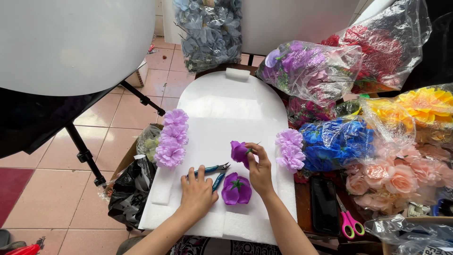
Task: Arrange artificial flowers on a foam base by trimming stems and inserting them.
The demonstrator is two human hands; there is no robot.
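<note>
Here | right hand [258,166] pinches purple flower [239,152] by its mostly hidden stem above foam board [222,111] | left hand [197,189] spread flat, covering blue-handled cutters [211,169] | second purple flower [237,189] lies between the hands.

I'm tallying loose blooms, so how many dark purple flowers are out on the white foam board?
2. One dark purple flower is pinched in the right hand; the other lies face down on the foam board between both hands. Bagged ones may hide more.

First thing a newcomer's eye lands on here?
The white arched foam board at centre, lilac flowers pinned along both edges. On it, the right hand lifts a purple flower; the left hand rests on blue-handled pliers. Bagged flowers crowd the right.
</note>
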